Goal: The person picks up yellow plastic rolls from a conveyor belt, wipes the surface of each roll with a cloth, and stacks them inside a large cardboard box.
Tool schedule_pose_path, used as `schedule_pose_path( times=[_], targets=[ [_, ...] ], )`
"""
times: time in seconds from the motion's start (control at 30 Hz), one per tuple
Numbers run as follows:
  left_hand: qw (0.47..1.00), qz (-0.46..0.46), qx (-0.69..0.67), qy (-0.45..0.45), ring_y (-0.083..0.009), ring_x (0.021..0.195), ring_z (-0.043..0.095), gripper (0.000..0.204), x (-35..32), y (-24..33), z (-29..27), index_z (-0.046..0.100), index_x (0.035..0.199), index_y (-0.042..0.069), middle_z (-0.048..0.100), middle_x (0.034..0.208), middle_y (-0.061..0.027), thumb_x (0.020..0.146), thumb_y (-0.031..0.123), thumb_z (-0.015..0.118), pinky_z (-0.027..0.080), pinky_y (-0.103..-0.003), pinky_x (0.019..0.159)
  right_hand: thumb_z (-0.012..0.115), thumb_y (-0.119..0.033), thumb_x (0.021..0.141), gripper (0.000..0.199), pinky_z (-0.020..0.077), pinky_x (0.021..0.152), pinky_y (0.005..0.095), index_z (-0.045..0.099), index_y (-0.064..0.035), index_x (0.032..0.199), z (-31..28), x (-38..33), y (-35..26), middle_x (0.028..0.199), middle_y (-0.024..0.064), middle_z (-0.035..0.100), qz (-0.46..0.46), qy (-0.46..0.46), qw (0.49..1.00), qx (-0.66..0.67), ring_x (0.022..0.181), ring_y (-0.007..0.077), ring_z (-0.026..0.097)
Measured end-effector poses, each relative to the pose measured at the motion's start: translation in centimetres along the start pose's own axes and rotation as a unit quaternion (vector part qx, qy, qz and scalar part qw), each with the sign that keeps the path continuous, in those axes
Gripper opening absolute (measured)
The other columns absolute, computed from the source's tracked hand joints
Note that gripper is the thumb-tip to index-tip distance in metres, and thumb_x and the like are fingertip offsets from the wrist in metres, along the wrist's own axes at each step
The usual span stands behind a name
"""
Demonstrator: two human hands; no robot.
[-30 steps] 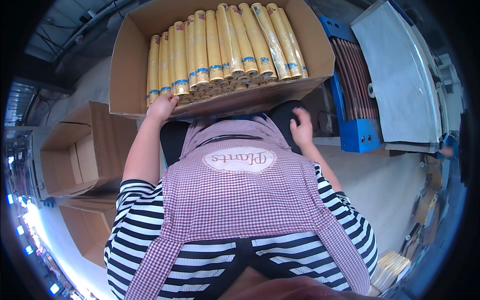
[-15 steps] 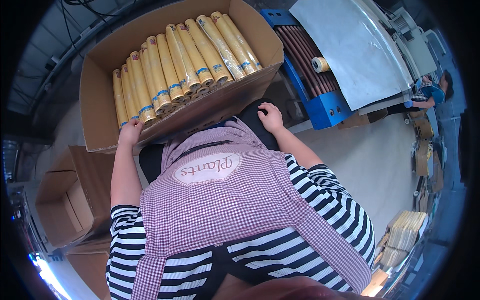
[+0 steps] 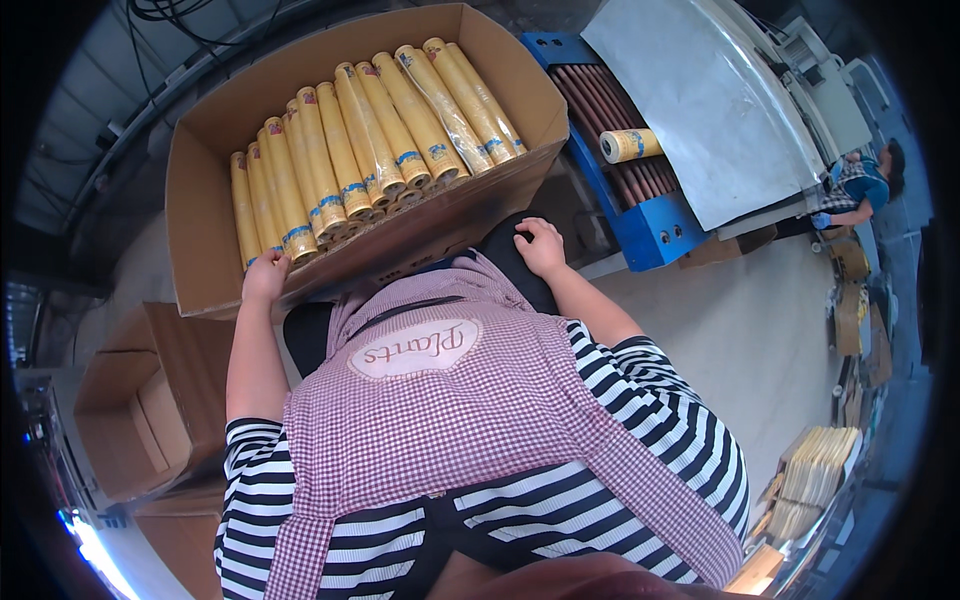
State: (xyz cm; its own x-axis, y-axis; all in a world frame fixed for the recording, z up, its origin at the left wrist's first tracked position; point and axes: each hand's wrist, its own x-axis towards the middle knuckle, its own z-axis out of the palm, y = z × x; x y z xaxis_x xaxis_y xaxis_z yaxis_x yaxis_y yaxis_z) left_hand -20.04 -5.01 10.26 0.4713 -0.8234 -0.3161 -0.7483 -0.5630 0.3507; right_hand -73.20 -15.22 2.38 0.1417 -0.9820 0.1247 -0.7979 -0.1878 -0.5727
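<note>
A large open cardboard box [image 3: 200, 170] is held in front of my chest, packed with several long yellow rolls [image 3: 370, 130] lying side by side. My left hand [image 3: 266, 277] grips the box's near wall at its left end. My right hand [image 3: 541, 245] is pressed against the box's lower right side, fingers curled under it. My checked apron and striped sleeves fill the lower half of the view.
A blue roller conveyor [image 3: 640, 195] with one yellow roll [image 3: 630, 146] on it runs under a grey metal hood [image 3: 720, 100] at the right. Open empty cartons [image 3: 130, 410] stand at the left. Another person [image 3: 860, 185] works at the far right. Flat cardboard stacks [image 3: 815, 475] lie lower right.
The view has swung left to right: the box with its rolls now sits further left and the conveyor has come into fuller view. Both hands stay on the box.
</note>
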Motion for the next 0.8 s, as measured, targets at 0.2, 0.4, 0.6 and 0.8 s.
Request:
schedule_pose_path(
  times=[0.2, 0.4, 0.6, 0.8],
  targets=[
    [1.000, 0.001, -0.009, -0.004, -0.0300, 0.090, 0.069, 0.034, 0.1, 0.6, -0.4, 0.068, 0.101, 0.009, 0.072, 0.089, -0.0135, 0.090, 0.040, 0.058, 0.051, -0.041, 0.082, 0.065, -0.029, 0.090, 0.028, 0.0458, 0.099, 0.0375, 0.069, -0.0080, 0.108, 0.1, 1.0, 1.8, 0.120, 0.0093, 0.066, 0.123, 0.028, 0.965, 0.228, 0.113, 0.0253, 0.061],
    [1.000, 0.003, -0.026, 0.007, -0.0283, 0.085, 0.070, 0.033, 0.5, -0.7, 0.6, 0.067, 0.099, 0.010, 0.072, 0.084, -0.0121, 0.091, 0.040, 0.059, 0.052, -0.040, 0.079, 0.062, -0.057, 0.092, 0.073, 0.0340, 0.110, 0.0418, 0.043, -0.0071, 0.142, -5.5, 9.0, 4.0, 0.142, 0.0132, 0.050, 0.268, 0.202, 0.634, 0.697, 0.127, 0.0279, 0.050],
    [1.000, 0.001, -0.021, 0.011, -0.0276, 0.084, 0.070, 0.032, -0.2, 0.4, -0.2, 0.067, 0.098, 0.010, 0.072, 0.083, -0.0118, 0.091, 0.040, 0.058, 0.052, -0.040, 0.079, 0.067, -0.037, 0.094, 0.056, 0.0479, 0.099, 0.0453, 0.048, -0.0057, 0.135, -10.4, 15.5, 4.2, 0.126, 0.0115, 0.059, 0.231, 0.215, 0.557, 0.769, 0.114, 0.0282, 0.060],
    [0.999, 0.014, -0.006, 0.035, -0.0303, 0.089, 0.069, 0.031, -0.1, -0.6, 0.2, 0.068, 0.101, 0.011, 0.072, 0.087, -0.0133, 0.091, 0.038, 0.058, 0.052, -0.042, 0.081, 0.071, -0.015, 0.091, 0.042, 0.0565, 0.082, 0.0427, 0.053, 0.0005, 0.125, -8.8, 12.0, -0.5, 0.110, 0.0125, 0.062, 0.210, 0.208, 0.584, 0.756, 0.097, 0.0270, 0.065]
  ],
)
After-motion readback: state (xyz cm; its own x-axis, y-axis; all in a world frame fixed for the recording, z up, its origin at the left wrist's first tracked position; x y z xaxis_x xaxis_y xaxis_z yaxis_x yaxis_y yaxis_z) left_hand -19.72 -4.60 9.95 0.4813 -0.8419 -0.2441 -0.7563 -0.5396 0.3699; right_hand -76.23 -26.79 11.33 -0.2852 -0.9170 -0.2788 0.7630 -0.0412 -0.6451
